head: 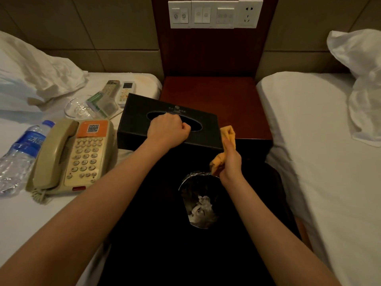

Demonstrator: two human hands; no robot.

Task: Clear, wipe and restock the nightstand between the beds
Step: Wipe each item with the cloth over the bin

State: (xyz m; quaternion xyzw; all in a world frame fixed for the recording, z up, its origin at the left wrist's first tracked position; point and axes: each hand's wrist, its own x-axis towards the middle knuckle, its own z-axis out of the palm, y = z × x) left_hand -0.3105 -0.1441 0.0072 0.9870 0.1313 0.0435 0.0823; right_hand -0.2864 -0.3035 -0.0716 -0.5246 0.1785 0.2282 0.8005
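Note:
A black tissue box (142, 112) hangs tilted between the left bed and the dark wooden nightstand (233, 100). My left hand (168, 131) grips it from above, fingers curled into the oval slot. My right hand (232, 159) holds a bunched yellow cloth (227, 134) against the box's right end, at the nightstand's front edge. On the left bed lie a beige telephone (72, 155), a water bottle (22, 149), a glass ashtray (77, 109), a clear plastic box (101, 103) and two remote controls (120, 90).
A bin lined with a clear bag (201, 201), holding crumpled tissue, stands on the dark floor in front of the nightstand. A white bed (309, 141) with a pillow flanks the right. A switch and socket panel (214, 14) is on the wall panel above.

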